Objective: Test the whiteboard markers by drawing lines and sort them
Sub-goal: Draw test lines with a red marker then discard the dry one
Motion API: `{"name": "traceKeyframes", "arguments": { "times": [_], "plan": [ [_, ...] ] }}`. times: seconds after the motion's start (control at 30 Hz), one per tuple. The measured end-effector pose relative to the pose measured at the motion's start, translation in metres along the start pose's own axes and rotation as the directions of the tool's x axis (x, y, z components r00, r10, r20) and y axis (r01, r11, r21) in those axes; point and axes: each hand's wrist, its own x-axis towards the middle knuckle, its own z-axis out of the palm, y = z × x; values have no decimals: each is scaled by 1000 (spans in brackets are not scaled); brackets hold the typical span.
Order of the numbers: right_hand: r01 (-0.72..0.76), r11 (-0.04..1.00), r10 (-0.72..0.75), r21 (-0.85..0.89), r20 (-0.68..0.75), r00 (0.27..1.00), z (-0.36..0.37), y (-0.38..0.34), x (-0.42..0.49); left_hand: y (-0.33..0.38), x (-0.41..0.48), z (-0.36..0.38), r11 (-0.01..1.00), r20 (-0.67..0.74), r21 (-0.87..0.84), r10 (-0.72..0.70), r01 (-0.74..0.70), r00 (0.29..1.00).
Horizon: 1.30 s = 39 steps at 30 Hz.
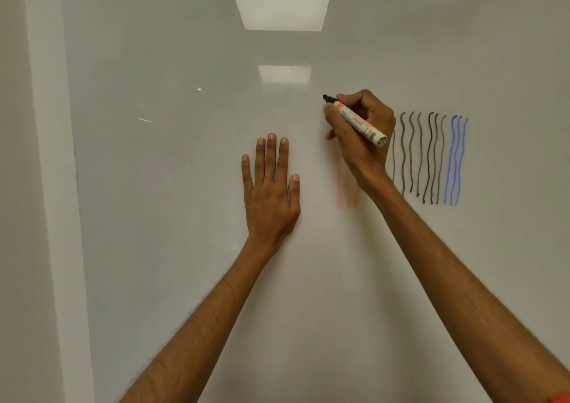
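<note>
A person's right hand (pixel 359 137) grips a whiteboard marker (pixel 357 120) with an orange band and a white barrel, fingers and thumb curled round it near the dark tip, which points up and to the left at the glossy whiteboard (pixel 185 186); whether the tip touches the surface cannot be told. The left hand (pixel 271 191) lies flat against the board just left of the right, fingers straight and slightly spread, holding nothing. Below the right hand, faint orange lines (pixel 348 197) run downward, partly hidden by the wrist. To the right stand wavy vertical strokes — a row of grey-black lines (pixel 419 155) and, beyond them, three blue lines (pixel 456 159). Two ceiling light panels (pixel 282 0) are reflected in the board's upper part, and a pale vertical strip (pixel 52 155) runs down the left edge of the view.
</note>
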Motion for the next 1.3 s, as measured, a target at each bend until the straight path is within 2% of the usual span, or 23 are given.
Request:
{"name": "traceKeyframes", "arguments": {
  "times": [0.2,0.4,0.57,0.8,1.03,1.3],
  "plan": [
    [-29,999,29,-16,28,999,8,13,-2,-1,0,0,1000,0,-6,6,-6,1000],
    [-14,997,23,-82,122,992,0,16,-16,-1,-1,0,1000,2,-3,6,-6,1000],
    [-87,994,91,-70,49,995,-12,21,-28,-1,-1,0,1000,-1,-2,8,-8,1000],
    [-66,990,83,-126,127,988,-15,30,-53,-2,-1,-1,1000,-4,-1,11,-11,1000],
    [-95,990,102,-108,66,993,-24,37,-78,-1,-2,0,1000,-3,8,9,-9,1000],
    [-88,986,99,-141,73,992,-27,40,-97,-1,-2,0,1000,-8,4,7,-7,1000]
  ]
}}
